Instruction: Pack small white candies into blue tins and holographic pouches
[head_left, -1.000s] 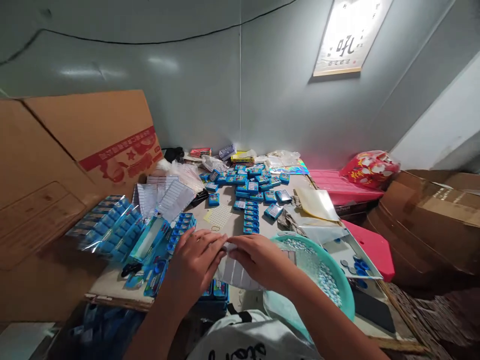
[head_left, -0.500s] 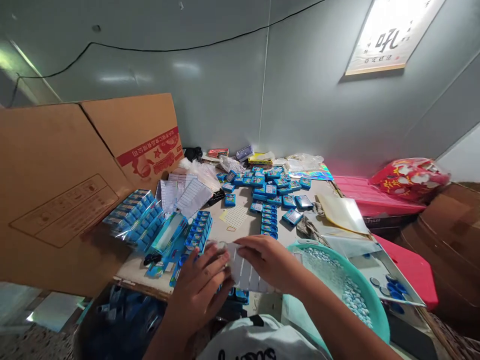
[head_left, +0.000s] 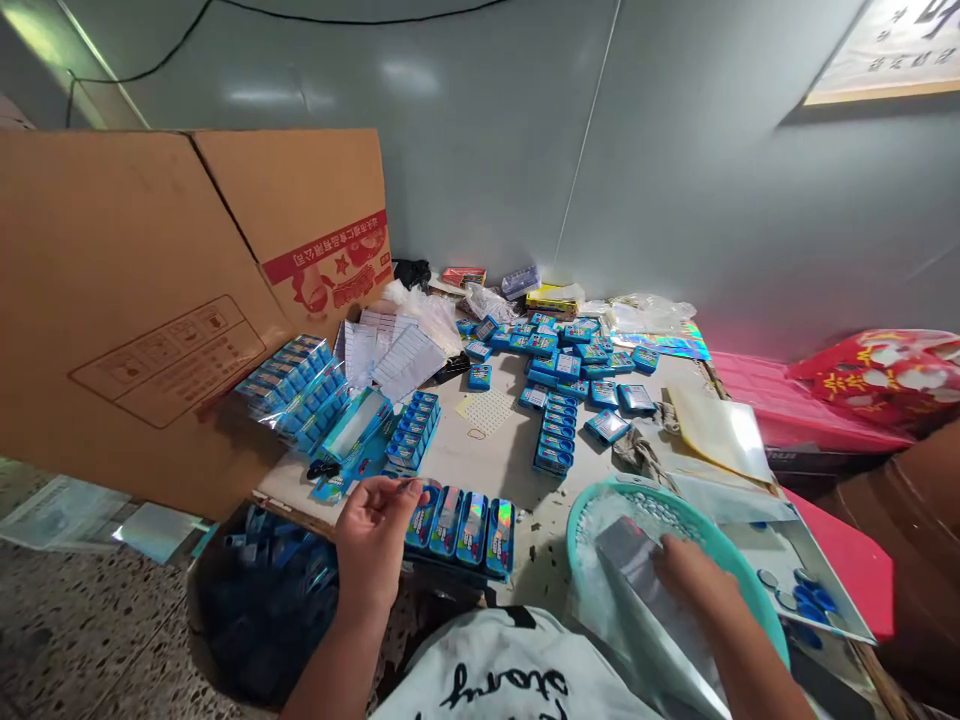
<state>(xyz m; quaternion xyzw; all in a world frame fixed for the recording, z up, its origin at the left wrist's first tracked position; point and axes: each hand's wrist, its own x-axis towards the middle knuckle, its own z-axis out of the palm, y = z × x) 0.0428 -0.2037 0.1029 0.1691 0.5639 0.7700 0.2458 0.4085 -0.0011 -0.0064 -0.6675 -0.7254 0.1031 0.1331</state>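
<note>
My left hand [head_left: 375, 530] is at the table's front edge, palm turned up. Its fingers are curled and the thumb meets the index finger; whatever may be between them is too small to name. Just right of it stands a row of blue candy boxes [head_left: 471, 530] with shiny fronts. Over the teal basin [head_left: 776, 630], my right hand [head_left: 697, 580] has its fingers curled at a greyish plastic sheet or bag [head_left: 637, 560]. Its fingertips are partly hidden, so what they grip is unclear. Small pale candies [head_left: 652, 505] lie in the basin.
Blue boxes [head_left: 566, 365] lie heaped toward the wall, with a stacked row [head_left: 556, 435] in front. Wrapped packs [head_left: 300, 385] lean by a large carton [head_left: 150, 300]. Below left is a bin of blue pieces [head_left: 262, 610]; a tray [head_left: 780, 550] with blue caps is at right.
My hands have parted. The white strip sheet held between them no longer shows, uncovering the row of boxes. My right hand has moved right over the basin; the view has tilted down and left.
</note>
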